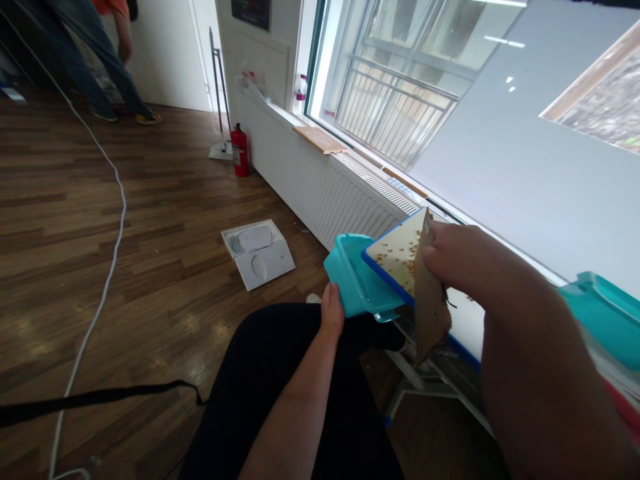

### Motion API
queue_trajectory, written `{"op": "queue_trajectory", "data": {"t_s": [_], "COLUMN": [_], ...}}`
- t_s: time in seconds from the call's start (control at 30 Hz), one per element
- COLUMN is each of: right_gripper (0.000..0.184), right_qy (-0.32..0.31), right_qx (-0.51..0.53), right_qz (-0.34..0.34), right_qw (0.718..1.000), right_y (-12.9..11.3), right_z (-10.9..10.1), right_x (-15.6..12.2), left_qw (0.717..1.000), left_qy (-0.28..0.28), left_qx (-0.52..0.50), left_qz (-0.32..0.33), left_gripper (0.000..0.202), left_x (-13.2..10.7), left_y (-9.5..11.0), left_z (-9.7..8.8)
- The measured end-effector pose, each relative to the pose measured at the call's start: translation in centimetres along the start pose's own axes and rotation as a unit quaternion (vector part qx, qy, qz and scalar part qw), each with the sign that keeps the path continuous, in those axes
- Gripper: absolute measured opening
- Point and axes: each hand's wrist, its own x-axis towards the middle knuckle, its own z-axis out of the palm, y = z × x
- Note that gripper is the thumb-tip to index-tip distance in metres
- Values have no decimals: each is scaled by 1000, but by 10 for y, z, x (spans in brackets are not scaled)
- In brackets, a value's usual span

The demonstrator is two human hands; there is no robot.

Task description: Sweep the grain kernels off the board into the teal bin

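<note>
While one piece of brown cardboard (430, 307) stands on edge across one blue-rimmed white board (467, 320), pinched in the right hand (455, 252), small brown bits (409, 267), too many to count, lie beside it. The left hand (332, 311), well apart from the right, grips one teal tub (351, 283) at the board's end. A second teal container (605, 320) sits off to the right. Beyond, I see one open white box (267, 268) on the floor (165, 227), one red fire extinguisher (240, 153) and one other person (93, 57).
</note>
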Motion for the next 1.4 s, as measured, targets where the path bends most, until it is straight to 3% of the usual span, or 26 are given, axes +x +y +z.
{"op": "queue_trajectory", "data": {"t_s": [0.1, 0.27, 0.47, 0.67, 0.77, 0.93, 1.17, 1.4], "right_gripper": [16, 22, 16, 28, 25, 25, 13, 11], "right_qy": [-67, -59, -13, -27, -23, -33, 33, 43], "right_qx": [-35, -54, -126, -97, -156, -274, -183, -105], "right_qz": [41, 43, -44, 14, -31, -155, -96, -37], "right_qw": [996, 996, 991, 995, 987, 949, 978, 993], "right_y": [-7, -10, -7, -16, -17, -15, -17, -19], "right_z": [-5, -7, -3, -9, -8, -6, 0, 0], "right_x": [-2, -3, -3, -2, -3, -5, -3, -6], "left_qw": [1000, 999, 998, 998, 998, 997, 998, 999], "left_qy": [-1, -1, -13, -13, -18, -19, -28, -23], "left_qx": [12, 36, 52, 54, 55, 65, 51, 28], "left_qz": [3, 16, 41, 40, 40, 31, 32, 8], "left_gripper": [50, 54, 54, 53, 54, 53, 52, 51], "left_x": [0, -2, 0, 1, 0, -2, 1, 3], "left_y": [2, 2, -2, -2, 2, 5, -1, -3], "left_z": [0, 0, -1, 0, 0, 0, -2, -1]}}
